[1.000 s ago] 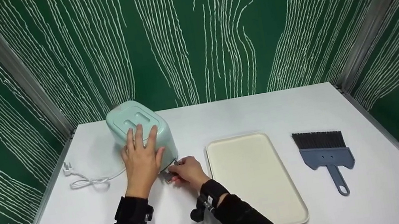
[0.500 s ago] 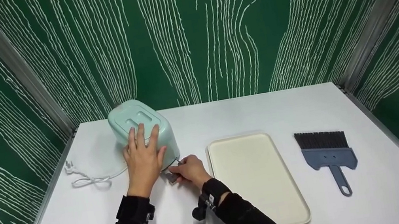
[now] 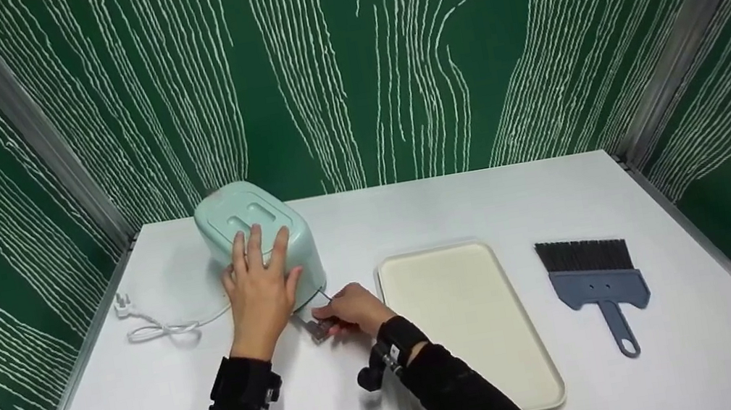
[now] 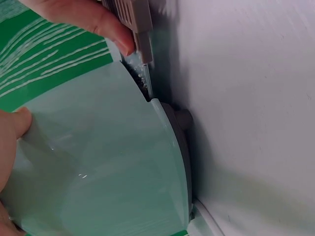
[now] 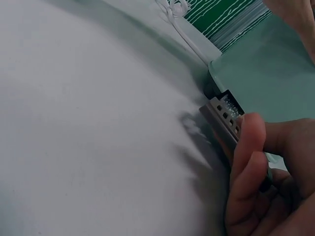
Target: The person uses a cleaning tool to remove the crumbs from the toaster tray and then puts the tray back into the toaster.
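A mint-green toaster (image 3: 305, 262) stands at the left of the table in the head view. My left hand (image 3: 260, 302) rests on its top with fingers spread straight over the lid. Down at the toaster's lower front edge, my right hand (image 3: 353, 309) pinches the grey handle of a crumb tray (image 5: 220, 118) that is partly out of its slot. In the left wrist view the slotted tray handle (image 4: 139, 22) juts from the opening, with whitish crumbs (image 4: 138, 71) behind it. The right fingers hide part of the handle in the right wrist view.
A white power cord (image 3: 169, 330) with its plug lies left of the toaster. Right of my right hand is a cream rectangular tray (image 3: 461, 322). A blue-grey hand brush (image 3: 598, 282) with black bristles lies farther right. Green patterned panels surround the table.
My right hand has drawn the crumb tray a little farther out of the toaster, toward me and to the right. The left hand stays in place on the toaster.
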A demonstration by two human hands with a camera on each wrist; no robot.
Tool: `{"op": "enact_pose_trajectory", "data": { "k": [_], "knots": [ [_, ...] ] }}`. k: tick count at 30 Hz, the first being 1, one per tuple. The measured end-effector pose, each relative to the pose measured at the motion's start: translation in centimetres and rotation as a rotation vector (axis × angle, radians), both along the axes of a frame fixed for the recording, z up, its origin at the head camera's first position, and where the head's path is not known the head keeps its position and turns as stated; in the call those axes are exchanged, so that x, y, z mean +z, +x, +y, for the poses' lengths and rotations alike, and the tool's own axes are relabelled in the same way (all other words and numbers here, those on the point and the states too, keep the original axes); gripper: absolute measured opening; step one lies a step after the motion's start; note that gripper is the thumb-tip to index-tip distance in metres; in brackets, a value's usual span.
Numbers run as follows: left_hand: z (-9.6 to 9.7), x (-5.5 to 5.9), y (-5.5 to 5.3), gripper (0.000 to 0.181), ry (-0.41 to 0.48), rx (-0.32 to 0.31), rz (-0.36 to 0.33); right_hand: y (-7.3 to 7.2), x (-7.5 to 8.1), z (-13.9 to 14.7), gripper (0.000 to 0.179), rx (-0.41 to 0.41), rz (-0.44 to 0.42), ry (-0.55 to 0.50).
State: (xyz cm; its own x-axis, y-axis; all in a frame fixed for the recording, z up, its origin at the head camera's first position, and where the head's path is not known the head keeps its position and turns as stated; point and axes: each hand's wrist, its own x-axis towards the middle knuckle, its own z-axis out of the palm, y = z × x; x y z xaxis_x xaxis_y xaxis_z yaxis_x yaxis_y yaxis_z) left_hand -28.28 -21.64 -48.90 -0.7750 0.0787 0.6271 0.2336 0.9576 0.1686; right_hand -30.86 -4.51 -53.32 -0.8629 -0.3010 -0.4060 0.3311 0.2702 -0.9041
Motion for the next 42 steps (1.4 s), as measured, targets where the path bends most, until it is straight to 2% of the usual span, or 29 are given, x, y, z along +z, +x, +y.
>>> {"op": "enact_pose_trajectory", "data": {
  "k": [11,21,42],
  "knots": [
    [-0.1,0.0,0.1,0.065,0.008,-0.014,0.013,-0.3,-0.1,1.0,0.025,0.119,-0.047,-0.006],
    [-0.3,0.0,0.0,0.065,0.012,-0.004,0.0,0.1,0.3,1.9,0.024,0.214,-0.065,0.014],
    [-0.1,0.1,0.1,0.065,0.017,-0.017,0.006,1.6,0.8,2.7,0.02,0.228,-0.112,-0.033]
  ]
}}
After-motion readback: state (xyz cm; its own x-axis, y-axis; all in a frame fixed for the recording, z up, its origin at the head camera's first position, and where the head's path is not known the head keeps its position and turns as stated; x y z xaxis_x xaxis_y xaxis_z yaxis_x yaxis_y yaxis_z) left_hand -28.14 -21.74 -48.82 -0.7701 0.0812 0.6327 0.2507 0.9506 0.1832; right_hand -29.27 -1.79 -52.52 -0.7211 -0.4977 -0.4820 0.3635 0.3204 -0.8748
